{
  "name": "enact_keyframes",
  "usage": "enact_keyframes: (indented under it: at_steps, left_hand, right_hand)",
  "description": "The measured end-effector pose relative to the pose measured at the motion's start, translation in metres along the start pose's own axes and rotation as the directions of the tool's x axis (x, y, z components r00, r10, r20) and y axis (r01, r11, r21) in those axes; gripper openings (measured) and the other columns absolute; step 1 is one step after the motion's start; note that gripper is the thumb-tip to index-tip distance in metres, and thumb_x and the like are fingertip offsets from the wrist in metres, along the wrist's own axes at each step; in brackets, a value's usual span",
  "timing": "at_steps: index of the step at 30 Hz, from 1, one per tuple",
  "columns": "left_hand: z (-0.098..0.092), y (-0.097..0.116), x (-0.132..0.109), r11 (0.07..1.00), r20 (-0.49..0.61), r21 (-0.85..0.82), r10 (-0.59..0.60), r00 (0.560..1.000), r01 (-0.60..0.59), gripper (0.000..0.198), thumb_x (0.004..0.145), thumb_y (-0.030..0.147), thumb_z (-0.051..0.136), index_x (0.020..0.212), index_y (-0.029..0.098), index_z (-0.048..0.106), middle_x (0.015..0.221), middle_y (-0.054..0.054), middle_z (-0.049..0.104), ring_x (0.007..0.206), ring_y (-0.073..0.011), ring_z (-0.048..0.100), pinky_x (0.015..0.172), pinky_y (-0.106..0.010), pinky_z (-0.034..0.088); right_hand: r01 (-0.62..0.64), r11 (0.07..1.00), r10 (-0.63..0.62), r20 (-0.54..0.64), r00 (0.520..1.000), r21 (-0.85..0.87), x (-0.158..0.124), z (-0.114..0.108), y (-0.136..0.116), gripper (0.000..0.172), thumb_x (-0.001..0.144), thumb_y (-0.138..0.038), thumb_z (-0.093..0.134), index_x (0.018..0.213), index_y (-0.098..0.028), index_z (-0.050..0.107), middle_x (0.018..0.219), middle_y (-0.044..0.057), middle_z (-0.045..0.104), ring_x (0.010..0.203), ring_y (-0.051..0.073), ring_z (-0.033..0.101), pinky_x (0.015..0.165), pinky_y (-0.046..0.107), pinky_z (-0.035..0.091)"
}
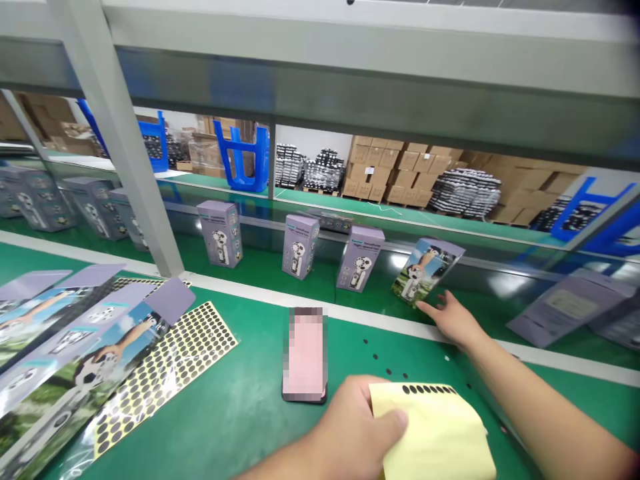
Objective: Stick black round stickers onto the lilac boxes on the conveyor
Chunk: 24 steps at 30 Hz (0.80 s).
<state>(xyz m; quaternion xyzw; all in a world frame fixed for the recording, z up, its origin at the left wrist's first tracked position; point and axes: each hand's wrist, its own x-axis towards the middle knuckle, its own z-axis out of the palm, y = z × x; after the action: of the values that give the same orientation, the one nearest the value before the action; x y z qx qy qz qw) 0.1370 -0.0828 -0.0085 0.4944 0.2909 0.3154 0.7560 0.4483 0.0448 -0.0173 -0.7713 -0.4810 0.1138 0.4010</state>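
Observation:
In my left hand [357, 427] is a yellow sticker sheet [430, 433], bent over, with a row of black round dots left along its top edge. My thumb presses on its face. My right hand [453, 317] reaches over the white edge strip with thumb and fingers apart. Its fingertips are at the lower corner of a tilted product box [425, 270] with a soccer-ball picture; whether they touch it I cannot tell. Left of that box stand purple boxes [360, 257] showing a handheld fan. A phone-like object [305, 353], its face pixelated, lies on the green table.
Flat printed cartons [100, 360] and sheets of black dot stickers [170, 367] cover the table's left side. Loose black dots [375, 356] are scattered near the middle. A grey post [125, 133] and overhead beam frame the bench. More boxes [570, 307] lie at right.

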Motion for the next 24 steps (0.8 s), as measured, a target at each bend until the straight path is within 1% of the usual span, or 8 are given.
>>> enact_keyframes:
  at_steps: [3, 5, 6, 8, 11, 20, 22, 24]
  left_hand:
    - [0.001, 0.003, 0.002, 0.999, -0.072, -0.030, 0.028, 0.997, -0.030, 0.035, 0.082, 0.034, 0.066, 0.106, 0.009, 0.066, 0.109, -0.014, 0.070, 0.103, -0.0295, 0.064, 0.082, -0.034, 0.051]
    - [0.001, 0.002, 0.004, 0.998, -0.115, -0.011, 0.059, 0.992, -0.060, 0.037, 0.084, 0.036, 0.065, 0.108, 0.009, 0.066, 0.108, -0.013, 0.070, 0.103, -0.0282, 0.063, 0.083, -0.033, 0.050]
    - [0.001, 0.001, 0.004, 0.997, -0.122, 0.018, 0.076, 0.990, -0.075, 0.036, 0.085, 0.037, 0.063, 0.109, 0.009, 0.065, 0.106, -0.012, 0.071, 0.101, -0.0271, 0.063, 0.083, -0.032, 0.049]
    - [0.001, -0.001, 0.004, 0.990, -0.114, 0.100, 0.109, 0.987, -0.098, 0.034, 0.088, 0.037, 0.059, 0.110, 0.011, 0.066, 0.101, -0.009, 0.071, 0.095, -0.0244, 0.063, 0.081, -0.030, 0.048]
    - [0.001, 0.000, 0.002, 0.960, -0.114, 0.245, 0.168, 0.979, -0.136, 0.029, 0.091, 0.035, 0.055, 0.105, 0.013, 0.067, 0.096, -0.006, 0.068, 0.090, -0.0215, 0.060, 0.079, -0.028, 0.045]
    - [-0.002, 0.007, 0.006, 0.780, 0.014, 0.592, 0.246, 0.969, -0.206, 0.030, 0.091, 0.032, 0.047, 0.071, 0.016, 0.061, 0.073, 0.000, 0.050, 0.073, -0.0153, 0.051, 0.070, -0.023, 0.037]
    - [-0.005, 0.002, 0.009, 0.768, 0.060, 0.601, 0.234, 0.970, -0.222, 0.035, 0.090, 0.040, 0.048, 0.069, 0.015, 0.061, 0.070, -0.001, 0.049, 0.070, -0.0161, 0.050, 0.067, -0.025, 0.037]
    - [-0.008, -0.008, 0.012, 0.826, 0.043, 0.533, 0.191, 0.981, -0.184, 0.043, 0.087, 0.051, 0.049, 0.069, 0.015, 0.062, 0.070, -0.003, 0.051, 0.067, -0.0171, 0.050, 0.063, -0.026, 0.037]
  right_hand:
    - [0.025, 0.999, -0.027, -0.056, 0.998, -0.025, -0.045, -0.027, -0.023, 0.060, 0.080, -0.048, 0.061, 0.128, -0.015, 0.051, 0.118, 0.016, 0.063, 0.101, 0.030, 0.063, 0.084, 0.041, 0.051]
    - [0.194, 0.980, -0.193, 0.031, 0.981, -0.037, -0.085, -0.046, -0.052, 0.039, 0.085, -0.047, 0.056, 0.114, -0.022, 0.060, 0.104, 0.009, 0.066, 0.092, 0.025, 0.063, 0.077, 0.035, 0.052]
    - [0.357, 0.932, -0.344, 0.157, 0.926, -0.059, -0.106, -0.053, -0.068, 0.029, 0.086, -0.045, 0.056, 0.105, -0.024, 0.064, 0.102, 0.007, 0.066, 0.092, 0.024, 0.062, 0.077, 0.035, 0.051]
    - [0.632, 0.775, -0.568, 0.430, 0.702, -0.007, -0.140, -0.062, -0.100, 0.019, 0.089, -0.037, 0.056, 0.100, -0.026, 0.067, 0.101, 0.006, 0.063, 0.096, 0.023, 0.057, 0.084, 0.036, 0.047]
    - [0.776, 0.630, -0.621, 0.575, 0.532, -0.038, -0.167, -0.063, -0.129, 0.013, 0.090, -0.028, 0.057, 0.096, -0.027, 0.069, 0.091, 0.004, 0.062, 0.091, 0.022, 0.052, 0.085, 0.039, 0.042]
    - [0.797, 0.604, -0.623, 0.619, 0.479, -0.010, -0.167, -0.060, -0.131, 0.019, 0.086, -0.014, 0.054, 0.080, -0.024, 0.069, 0.074, -0.001, 0.058, 0.079, 0.016, 0.050, 0.096, 0.039, 0.035]
    - [0.804, 0.594, -0.653, 0.568, 0.501, -0.027, -0.154, -0.066, -0.125, 0.019, 0.088, -0.017, 0.053, 0.079, -0.024, 0.068, 0.074, -0.001, 0.060, 0.077, 0.015, 0.053, 0.103, 0.041, 0.032]
    - [0.802, 0.575, -0.679, 0.451, 0.579, -0.163, -0.124, -0.080, -0.117, 0.022, 0.092, -0.022, 0.049, 0.082, -0.023, 0.068, 0.079, 0.000, 0.063, 0.080, 0.016, 0.056, 0.105, 0.041, 0.032]
